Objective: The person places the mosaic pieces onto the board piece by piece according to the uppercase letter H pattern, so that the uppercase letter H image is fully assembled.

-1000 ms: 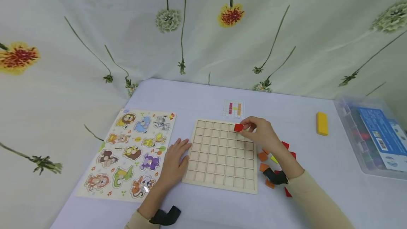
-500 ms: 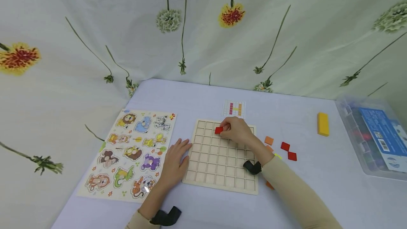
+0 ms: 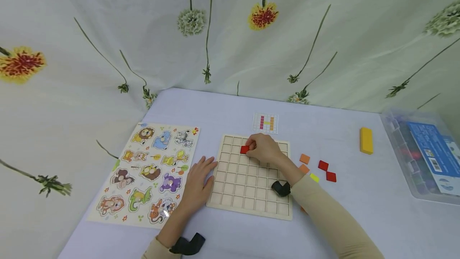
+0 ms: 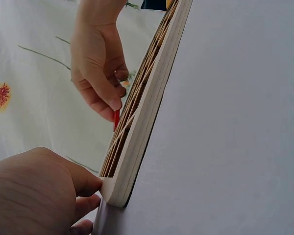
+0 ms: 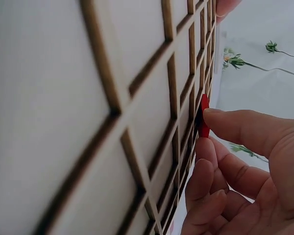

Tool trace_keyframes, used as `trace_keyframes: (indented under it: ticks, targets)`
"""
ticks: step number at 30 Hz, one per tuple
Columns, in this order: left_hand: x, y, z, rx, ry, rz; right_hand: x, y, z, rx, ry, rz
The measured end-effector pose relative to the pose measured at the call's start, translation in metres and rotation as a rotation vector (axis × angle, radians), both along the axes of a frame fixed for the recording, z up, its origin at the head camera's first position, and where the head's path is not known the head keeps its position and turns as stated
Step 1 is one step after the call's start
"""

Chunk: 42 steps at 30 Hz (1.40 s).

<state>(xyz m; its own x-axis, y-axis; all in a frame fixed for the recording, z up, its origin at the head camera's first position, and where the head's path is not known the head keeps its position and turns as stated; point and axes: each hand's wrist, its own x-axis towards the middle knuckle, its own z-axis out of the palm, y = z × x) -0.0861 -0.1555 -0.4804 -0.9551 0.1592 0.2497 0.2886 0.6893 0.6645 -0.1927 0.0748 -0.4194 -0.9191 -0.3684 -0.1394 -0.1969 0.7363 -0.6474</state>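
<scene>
A wooden grid board (image 3: 233, 189) lies on the table between both hands. My right hand (image 3: 265, 149) pinches a red square tile (image 3: 244, 150) between thumb and fingers over the board's upper rows. In the right wrist view the red tile (image 5: 204, 116) stands tilted against the grid lines; whether it sits in a cell I cannot tell. At the board's left edge rests my left hand (image 3: 197, 183), its fingers extended. In the left wrist view, that hand (image 4: 39, 191) touches the board's corner with a fingertip.
Loose orange tiles (image 3: 304, 158), red tiles (image 3: 331, 176) and a yellow tile (image 3: 314, 177) lie right of the board. Behind it is a pattern card (image 3: 265, 123). An animal puzzle (image 3: 143, 175) lies left; a yellow block (image 3: 366, 140) and clear plastic case (image 3: 406, 159) stand right.
My right hand has carried the red tile leftward from the board's upper right to its upper middle, then slightly lower. My left hand has stayed at the board's left edge.
</scene>
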Motion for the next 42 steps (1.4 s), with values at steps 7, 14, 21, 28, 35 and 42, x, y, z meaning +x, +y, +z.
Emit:
trace_keyframes:
  ticks: [7,14,21,28,35,42]
  targets:
    - [0.0,0.001,0.001,-0.006,0.004,0.002,0.003,0.005,0.002,-0.02,-0.009,0.001]
    - [0.0,0.002,0.001,-0.01,-0.005,0.005,0.023,0.031,0.024,-0.162,0.019,-0.047]
    - [0.0,0.001,0.0,-0.024,-0.006,0.009,0.05,0.08,0.035,-0.243,0.113,-0.141]
    - [0.0,0.0,0.0,-0.025,-0.009,0.007,0.079,0.135,0.031,-0.18,0.188,-0.267]
    - [0.0,0.001,0.004,-0.018,-0.008,0.005,0.1,0.18,0.02,-0.136,0.146,-0.357]
    - [0.0,0.0,0.003,-0.012,-0.003,0.003,0.11,0.202,0.004,-0.089,0.009,-0.404]
